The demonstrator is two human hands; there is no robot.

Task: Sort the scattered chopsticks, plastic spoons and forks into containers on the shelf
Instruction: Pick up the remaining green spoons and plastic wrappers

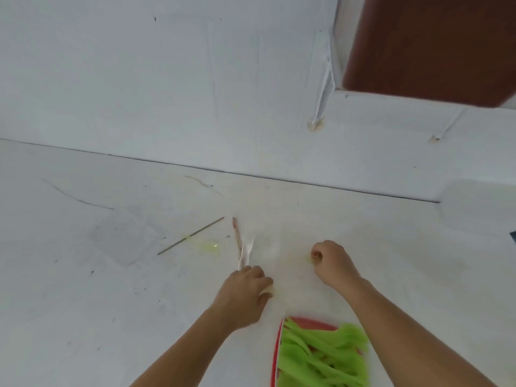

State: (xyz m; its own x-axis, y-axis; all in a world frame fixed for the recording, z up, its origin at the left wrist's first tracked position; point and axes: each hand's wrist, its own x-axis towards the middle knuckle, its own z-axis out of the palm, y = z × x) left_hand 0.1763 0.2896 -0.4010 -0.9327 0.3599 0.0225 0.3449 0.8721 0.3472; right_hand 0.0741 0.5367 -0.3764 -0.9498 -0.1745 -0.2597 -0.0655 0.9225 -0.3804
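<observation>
Left hand [245,291] has its fingers curled and grips the near ends of a few white utensils [247,251], which stick out past its fingertips. Blur hides whether they are spoons or forks. A brown chopstick [236,237] lies touching their left side; can't tell if the hand holds it too. Right hand [332,263] is curled into a loose fist just right of the left hand, with a faint yellowish smear at its fingertips; can't tell if it pinches anything. A thin stick [190,236], probably a chopstick, lies flat on the white surface [83,289] further left of the left hand, with a yellow-green translucent piece [208,245] just beside it. A red container [276,350] heaped with green cutlery [324,356] sits between the forearms, nearer the person than both hands. Handling guess: all very light. The plastic is thin, slick and slightly flexible, so grip the handles and bunch them, no squeezing. The sticks are stiff but lie flat and roll, so they likely need a fingertip pinch near the middle or a slide to lift one end.
</observation>
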